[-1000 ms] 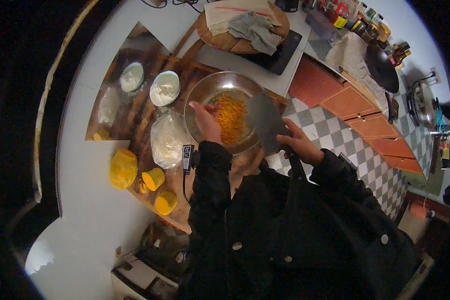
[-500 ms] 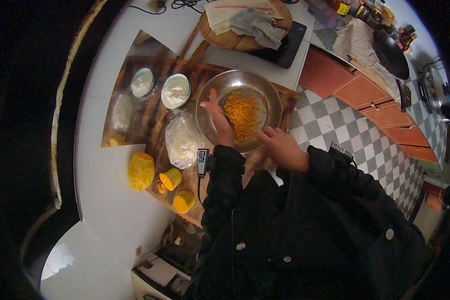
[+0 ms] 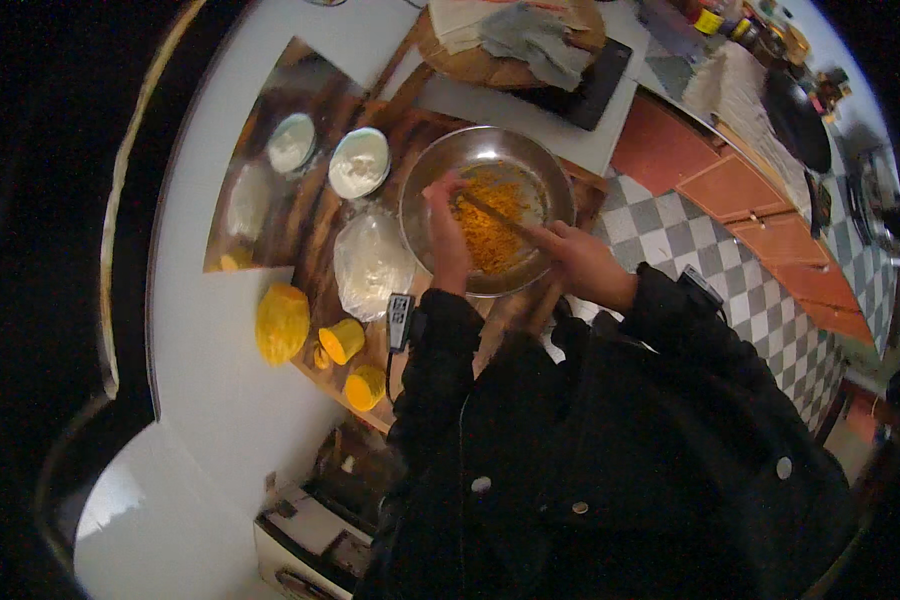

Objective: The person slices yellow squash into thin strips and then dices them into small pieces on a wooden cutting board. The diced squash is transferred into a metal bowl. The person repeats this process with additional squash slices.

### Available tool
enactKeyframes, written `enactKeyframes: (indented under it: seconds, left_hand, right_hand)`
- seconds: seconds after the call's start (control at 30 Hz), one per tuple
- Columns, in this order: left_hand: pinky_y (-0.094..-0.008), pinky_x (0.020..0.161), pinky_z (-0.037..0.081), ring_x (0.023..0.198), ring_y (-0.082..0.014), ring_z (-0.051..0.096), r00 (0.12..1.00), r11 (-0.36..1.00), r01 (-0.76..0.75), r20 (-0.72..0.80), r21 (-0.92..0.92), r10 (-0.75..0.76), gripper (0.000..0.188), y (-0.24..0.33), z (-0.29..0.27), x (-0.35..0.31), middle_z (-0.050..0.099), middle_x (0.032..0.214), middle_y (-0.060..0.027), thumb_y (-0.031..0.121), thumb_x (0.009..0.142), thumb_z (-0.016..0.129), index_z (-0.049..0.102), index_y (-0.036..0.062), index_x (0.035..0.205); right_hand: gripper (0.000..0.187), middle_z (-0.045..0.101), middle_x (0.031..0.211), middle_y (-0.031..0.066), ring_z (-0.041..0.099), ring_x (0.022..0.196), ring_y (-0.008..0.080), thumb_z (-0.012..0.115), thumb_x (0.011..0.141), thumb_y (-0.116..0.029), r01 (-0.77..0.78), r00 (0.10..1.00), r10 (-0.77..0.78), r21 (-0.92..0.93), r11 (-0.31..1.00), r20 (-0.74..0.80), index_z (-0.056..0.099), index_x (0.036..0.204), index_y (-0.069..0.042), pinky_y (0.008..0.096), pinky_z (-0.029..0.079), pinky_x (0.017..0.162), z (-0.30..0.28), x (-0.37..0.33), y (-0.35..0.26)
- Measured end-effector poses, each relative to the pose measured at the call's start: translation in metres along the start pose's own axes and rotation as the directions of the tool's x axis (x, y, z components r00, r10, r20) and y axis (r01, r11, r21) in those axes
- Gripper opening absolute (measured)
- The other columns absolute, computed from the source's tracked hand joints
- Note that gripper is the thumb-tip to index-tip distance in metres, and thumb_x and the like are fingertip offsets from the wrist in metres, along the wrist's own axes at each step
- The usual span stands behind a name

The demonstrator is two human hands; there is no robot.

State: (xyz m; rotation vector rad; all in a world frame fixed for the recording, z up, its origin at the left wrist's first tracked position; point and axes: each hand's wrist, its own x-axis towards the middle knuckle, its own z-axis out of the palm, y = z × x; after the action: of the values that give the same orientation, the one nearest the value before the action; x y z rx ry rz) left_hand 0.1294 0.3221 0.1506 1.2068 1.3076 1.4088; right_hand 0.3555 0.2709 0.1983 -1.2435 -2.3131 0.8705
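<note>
A wide steel pan (image 3: pixel 415 165) holds a heap of orange shreds (image 3: pixel 500 205). Over its right rim, my right hand (image 3: pixel 585 262) is closed around brown chopsticks (image 3: pixel 500 216), which slant up and left across the shreds. My left hand (image 3: pixel 450 240) reaches over the pan's left side, its fingers bent in at the far tip of the chopsticks and seemingly closed on it. Left of the pan stand a bowl of white powder (image 3: pixel 358 162) and a clear plastic bag (image 3: pixel 370 265) with pale contents. Cut pumpkin pieces (image 3: pixel 282 323) lie at the near left.
The brown wooden-patterned table (image 3: pixel 310 225) bears the pan. Another bowl of powder (image 3: pixel 290 143) sits at the far left. Behind the pan are a round wooden board (image 3: pixel 445 62) with a grey cloth (image 3: pixel 535 45) and a black flat slab (image 3: pixel 605 90). Orange cabinets (image 3: pixel 730 190) line the right.
My left hand's stretched fingers have bent inward toward the chopsticks. My right hand has shifted slightly right and up, and the chopsticks now show across the pan. The whole view has tilted a little.
</note>
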Motion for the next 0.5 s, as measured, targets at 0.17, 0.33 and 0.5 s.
enactKeyframes:
  seconds: [0.17,0.33,0.5]
  left_hand:
    - [-0.0396,0.094,0.04,0.106,-0.0301,0.052,0.985,0.96,-0.172,0.046,0.22,0.166,0.027,-0.074,-0.007,0.007,0.059,0.11,-0.0157,0.023,0.098,0.044,0.061,0.0057,0.109]
    - [-0.0439,0.094,0.041,0.105,-0.0384,0.052,0.909,0.532,-0.366,0.171,0.764,0.38,0.022,-0.099,-0.023,-0.036,0.057,0.117,-0.0205,0.022,0.088,0.06,0.061,0.0032,0.1]
    - [-0.0434,0.097,0.04,0.113,-0.0362,0.047,0.894,0.996,0.086,-0.44,-0.01,-0.082,0.026,-0.051,-0.081,-0.092,0.051,0.123,-0.0196,0.015,0.081,0.066,0.059,0.0026,0.103]
  right_hand:
    - [0.052,0.057,0.11,0.0176,0.057,0.102,0.0387,0.06,0.083,-0.004,0.005,1.0,-0.006,0.086,0.996,0.011,0.048,0.133,-0.009,0.0427,0.05,0.081,-0.006,-0.005,0.005]
    - [0.046,0.059,0.114,0.0125,0.058,0.099,0.0214,0.054,0.091,0.0,-0.236,0.953,0.293,0.436,0.869,-0.069,0.044,0.136,-0.002,0.0337,0.048,0.086,-0.01,-0.013,0.013]
    - [0.043,0.061,0.098,0.0059,0.055,0.07,0.0091,0.055,0.091,-0.005,-0.364,0.91,0.401,0.663,0.654,0.104,0.044,0.133,-0.002,0.0234,0.045,0.056,-0.002,-0.014,0.004]
